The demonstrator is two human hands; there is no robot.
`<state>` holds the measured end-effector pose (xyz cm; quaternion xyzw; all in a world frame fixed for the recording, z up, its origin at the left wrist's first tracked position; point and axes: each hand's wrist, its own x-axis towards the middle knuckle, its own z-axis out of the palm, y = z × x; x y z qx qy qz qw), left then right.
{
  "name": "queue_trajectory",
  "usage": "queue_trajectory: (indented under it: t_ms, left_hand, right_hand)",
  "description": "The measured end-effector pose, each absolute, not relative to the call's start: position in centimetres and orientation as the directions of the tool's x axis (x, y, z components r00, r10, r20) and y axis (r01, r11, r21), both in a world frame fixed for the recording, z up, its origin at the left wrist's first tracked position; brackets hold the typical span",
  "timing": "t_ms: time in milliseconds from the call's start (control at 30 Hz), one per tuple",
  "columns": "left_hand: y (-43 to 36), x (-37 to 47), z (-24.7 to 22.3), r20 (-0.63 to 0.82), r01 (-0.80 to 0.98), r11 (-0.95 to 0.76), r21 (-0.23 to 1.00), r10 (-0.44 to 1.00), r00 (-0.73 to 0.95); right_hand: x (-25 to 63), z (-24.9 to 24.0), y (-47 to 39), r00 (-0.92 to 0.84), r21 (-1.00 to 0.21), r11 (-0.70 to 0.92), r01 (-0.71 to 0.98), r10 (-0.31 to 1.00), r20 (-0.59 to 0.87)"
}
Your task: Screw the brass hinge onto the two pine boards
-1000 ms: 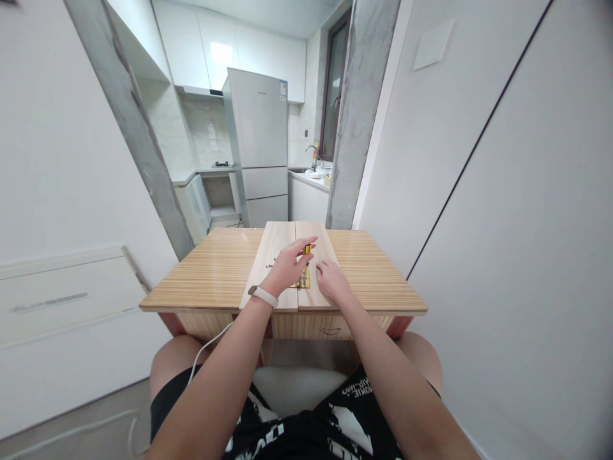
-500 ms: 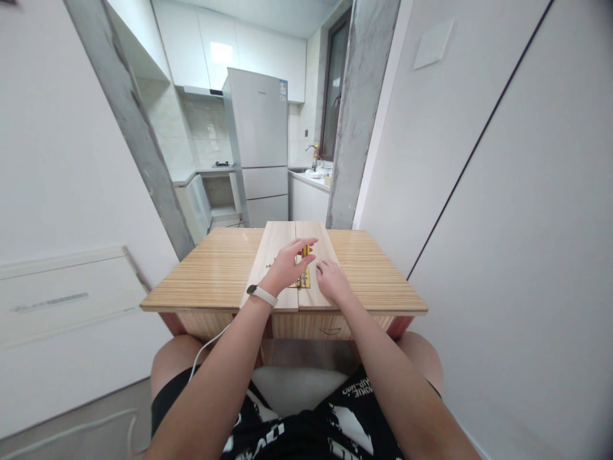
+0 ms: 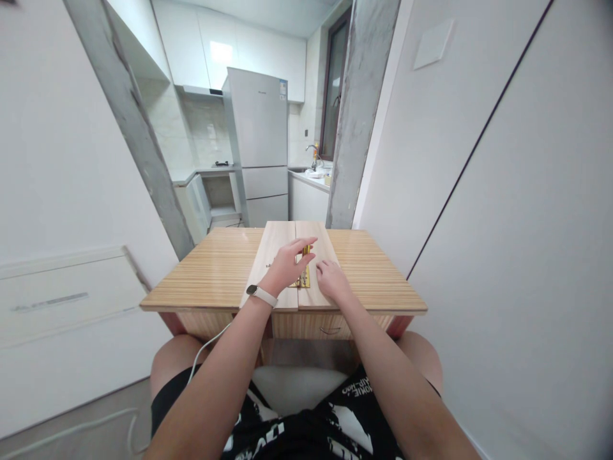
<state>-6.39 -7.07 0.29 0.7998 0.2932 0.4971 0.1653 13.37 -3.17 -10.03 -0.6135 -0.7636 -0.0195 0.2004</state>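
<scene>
Two pale wooden boards (image 3: 278,237) lie side by side on the table, with a narrow seam between them. A brass hinge (image 3: 306,282) with screws lies at the seam, partly hidden by my left hand. Above it, my left hand (image 3: 287,263) has thumb and fingers around an upright yellow-and-black handle (image 3: 306,250) that looks like a screwdriver; its lower end is hidden. My right hand (image 3: 332,279) rests on the right board with curled fingers, close beside the hinge. Whatever its fingertips hold, if anything, is not visible. Small screws (image 3: 269,265) lie on the left board.
The striped wooden table (image 3: 215,268) extends to both sides of the boards and has a drawer (image 3: 330,329) below. A white cable (image 3: 211,342) runs past my left leg. Behind the table stand a fridge (image 3: 263,128) and a sink counter (image 3: 309,198).
Both hands stay in almost the same place. The fingers of my left hand and the yellow-and-black handle have shifted very slightly; the boards have not moved.
</scene>
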Motion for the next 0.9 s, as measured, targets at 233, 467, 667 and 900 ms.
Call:
queue_trajectory:
  t_ms: [233, 467, 667, 900]
  left_hand:
    - [-6.94, -6.05, 0.22, 0.685, 0.249, -0.764, 0.595, 0.645, 0.339]
    - [-6.98, -6.55, 0.27, 0.716, 0.381, -0.755, 0.534, 0.644, 0.271]
    - [-6.80, -6.52, 0.15, 0.659, 0.199, -0.756, 0.624, 0.646, 0.386]
    - [-6.85, -6.52, 0.26, 0.689, 0.328, -0.737, 0.591, 0.673, 0.270]
  right_hand:
    - [13.52, -10.30, -2.92, -0.172, -0.216, 0.253, 0.943, 0.926, 0.335]
    - [13.45, -10.18, -3.03, -0.162, -0.227, 0.246, 0.942, 0.929, 0.332]
    - [13.57, -10.29, -3.04, -0.169, -0.224, 0.254, 0.941, 0.925, 0.340]
    - [13.55, -10.47, -2.84, -0.166, -0.226, 0.249, 0.942, 0.928, 0.333]
